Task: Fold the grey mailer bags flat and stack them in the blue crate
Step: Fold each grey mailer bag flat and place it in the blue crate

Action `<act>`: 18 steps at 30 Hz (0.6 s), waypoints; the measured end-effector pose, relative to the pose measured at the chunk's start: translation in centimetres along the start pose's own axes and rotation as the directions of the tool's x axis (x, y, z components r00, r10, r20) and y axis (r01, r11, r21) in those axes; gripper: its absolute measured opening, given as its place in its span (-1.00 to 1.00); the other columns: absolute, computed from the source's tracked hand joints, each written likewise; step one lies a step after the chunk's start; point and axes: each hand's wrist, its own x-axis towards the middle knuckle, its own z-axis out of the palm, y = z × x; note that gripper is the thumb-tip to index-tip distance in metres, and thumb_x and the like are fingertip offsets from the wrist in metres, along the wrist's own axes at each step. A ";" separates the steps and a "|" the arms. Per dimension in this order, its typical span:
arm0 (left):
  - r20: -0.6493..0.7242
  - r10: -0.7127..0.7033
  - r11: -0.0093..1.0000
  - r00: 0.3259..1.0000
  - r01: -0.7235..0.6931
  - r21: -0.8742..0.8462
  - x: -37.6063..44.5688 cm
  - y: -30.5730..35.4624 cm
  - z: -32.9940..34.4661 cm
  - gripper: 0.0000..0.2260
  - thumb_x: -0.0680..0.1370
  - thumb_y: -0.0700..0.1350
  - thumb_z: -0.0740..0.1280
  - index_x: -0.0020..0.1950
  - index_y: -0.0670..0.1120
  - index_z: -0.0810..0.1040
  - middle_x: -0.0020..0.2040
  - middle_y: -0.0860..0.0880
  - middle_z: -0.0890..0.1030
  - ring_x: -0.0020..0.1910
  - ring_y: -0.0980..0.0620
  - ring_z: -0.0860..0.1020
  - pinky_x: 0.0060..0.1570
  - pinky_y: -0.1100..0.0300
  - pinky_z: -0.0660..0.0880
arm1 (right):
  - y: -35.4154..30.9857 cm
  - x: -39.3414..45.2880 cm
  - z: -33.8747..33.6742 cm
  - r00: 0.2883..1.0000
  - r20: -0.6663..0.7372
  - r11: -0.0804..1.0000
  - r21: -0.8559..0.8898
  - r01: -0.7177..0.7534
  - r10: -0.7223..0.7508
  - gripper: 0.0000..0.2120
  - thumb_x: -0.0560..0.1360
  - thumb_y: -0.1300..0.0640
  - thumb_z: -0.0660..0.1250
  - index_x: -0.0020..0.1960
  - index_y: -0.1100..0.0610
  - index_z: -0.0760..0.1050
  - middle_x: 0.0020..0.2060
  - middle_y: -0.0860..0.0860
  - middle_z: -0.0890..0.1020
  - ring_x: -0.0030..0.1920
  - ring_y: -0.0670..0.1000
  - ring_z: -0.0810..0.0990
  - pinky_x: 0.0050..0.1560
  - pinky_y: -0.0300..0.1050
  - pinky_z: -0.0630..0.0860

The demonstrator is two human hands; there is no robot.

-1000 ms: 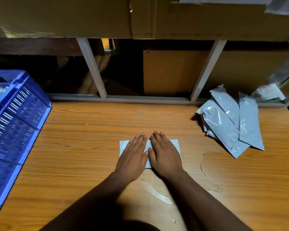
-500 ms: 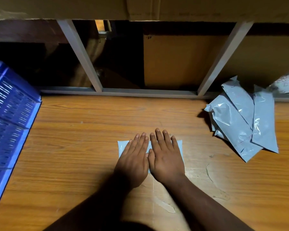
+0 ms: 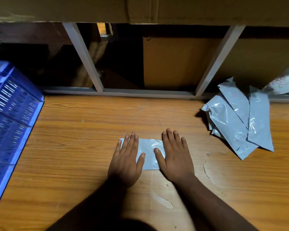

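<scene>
under our palms, at the middle of the table (image 3: 73, 139), lies the bag (image 3: 149, 154): pale grey, glossy, folded to a small flat rectangle with a few creases catching the light. our left hand (image 3: 126, 161) lies flat on its left end, fingers straight and close together, thumb angled onto the plastic. our right hand (image 3: 174, 157) lies flat on its right end, fingers straight and a little spread, thumb on the bag too. neither hand grips; both press down with released, open palms, and a strip of bag shows bare between them.

past the right hand, near the table's far right edge, we see the pile (image 3: 240, 120) of unfolded grey bags, overlapping and puffy, well apart from ours. the crate (image 3: 13, 114) stands at the left edge, blue with slotted walls, also well apart; what it holds we cannot tell. bare wood runs between the bag and the crate, and between the bag and the far rail (image 3: 123, 92). near our wrists the wood's surface is scuffed and peeling. cardboard (image 3: 173, 62) stands behind the rail.
</scene>
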 end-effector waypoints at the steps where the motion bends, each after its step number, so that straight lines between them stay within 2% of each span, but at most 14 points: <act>1: -0.003 0.000 1.000 1.000 0.000 -0.008 0.0 0.0 -0.1 -0.40 0.70 0.15 0.06 0.65 -0.17 0.16 0.66 -0.08 0.14 0.65 -0.05 0.06 0.58 -0.14 0.13 | 0.0 0.1 -0.1 1.000 0.008 1.000 0.000 0.008 -0.008 -0.30 0.68 -0.30 -0.17 0.69 0.06 -0.02 0.68 -0.02 -0.05 0.67 0.03 -0.14 0.65 0.07 -0.17; 5: -0.039 -0.042 0.998 0.998 0.041 -0.037 -0.1 0.0 -0.4 -0.33 0.66 0.15 0.15 0.64 -0.22 0.13 0.66 -0.15 0.11 0.65 -0.10 0.05 0.60 -0.12 0.08 | 0.7 -0.8 -0.6 0.999 0.006 0.998 0.060 0.033 -0.034 -0.29 0.68 -0.32 -0.14 0.70 0.04 -0.10 0.68 -0.03 -0.10 0.67 0.02 -0.17 0.64 0.16 -0.10; 8: 0.002 -0.050 0.998 0.999 0.050 -0.037 -0.1 0.0 -0.3 -0.32 0.66 0.21 0.11 0.64 -0.21 0.15 0.66 -0.14 0.12 0.65 -0.09 0.06 0.60 -0.13 0.07 | 0.3 -1.3 -0.8 1.000 -0.001 1.000 -0.004 0.006 -0.006 -0.26 0.65 -0.37 -0.19 0.70 0.00 -0.16 0.68 0.00 -0.14 0.67 0.08 -0.21 0.63 0.19 -0.19; 10: 0.029 -0.064 0.996 0.998 0.066 -0.063 -0.3 -0.4 -0.5 -0.31 0.66 0.26 0.06 0.65 -0.16 0.15 0.67 -0.09 0.11 0.65 -0.05 0.05 0.60 -0.09 0.01 | 0.1 -1.0 -0.9 1.000 0.008 0.995 0.096 0.000 -0.001 -0.28 0.66 -0.35 -0.20 0.69 0.01 -0.16 0.68 -0.02 -0.10 0.66 0.05 -0.21 0.63 0.14 -0.24; 12: 0.065 -0.121 0.976 0.991 0.130 -0.177 0.5 -0.9 -1.5 -0.30 0.62 0.32 0.04 0.64 -0.07 0.20 0.66 0.00 0.15 0.64 0.01 0.08 0.61 -0.03 -0.03 | 0.5 -0.5 -2.1 0.999 0.032 0.961 0.277 -0.020 0.011 -0.36 0.70 -0.25 -0.08 0.67 0.05 -0.01 0.66 -0.03 0.09 0.66 0.06 -0.05 0.63 0.15 -0.15; 13: 0.089 -0.148 0.956 0.985 0.165 -0.242 1.2 -1.1 -2.1 -0.31 0.60 0.34 0.05 0.62 -0.03 0.26 0.63 0.02 0.23 0.62 0.02 0.15 0.61 -0.02 -0.03 | 1.0 -0.3 -2.8 1.000 0.003 0.946 0.324 0.004 -0.005 -0.43 0.71 -0.19 0.01 0.62 0.06 0.14 0.58 -0.03 0.26 0.60 0.10 0.13 0.61 0.20 0.02; 15: 0.091 -0.158 0.949 0.983 0.177 -0.262 2.7 -1.7 -3.5 -0.37 0.59 0.30 0.14 0.57 -0.01 0.33 0.50 0.02 0.43 0.51 -0.01 0.34 0.60 -0.04 -0.03 | 2.1 0.2 -3.8 0.993 -0.075 0.968 0.226 0.106 -0.091 -0.51 0.65 -0.14 0.20 0.49 0.08 0.36 0.35 -0.02 0.49 0.36 0.14 0.43 0.41 0.18 0.36; 17: 0.153 -0.126 0.980 0.980 0.147 -0.136 4.2 -2.4 -4.9 -0.41 0.60 0.19 0.28 0.59 0.03 0.30 0.35 0.02 0.51 0.41 -0.03 0.43 0.58 -0.07 -0.10 | 2.5 1.2 -5.1 0.992 -0.006 0.990 0.065 0.125 -0.125 -0.36 0.56 -0.23 0.28 0.53 0.07 0.37 0.27 0.02 0.56 0.24 0.13 0.51 0.27 0.06 0.44; 18: 0.205 -0.116 0.987 0.972 0.136 -0.086 4.9 -2.8 -5.4 -0.45 0.58 0.16 0.34 0.54 0.07 0.36 0.30 0.03 0.52 0.38 -0.03 0.44 0.55 -0.07 -0.11 | 2.4 1.9 -5.7 0.991 0.057 0.993 -0.004 0.120 -0.119 -0.32 0.53 -0.29 0.29 0.54 0.04 0.37 0.22 0.02 0.58 0.20 0.13 0.53 0.21 0.04 0.44</act>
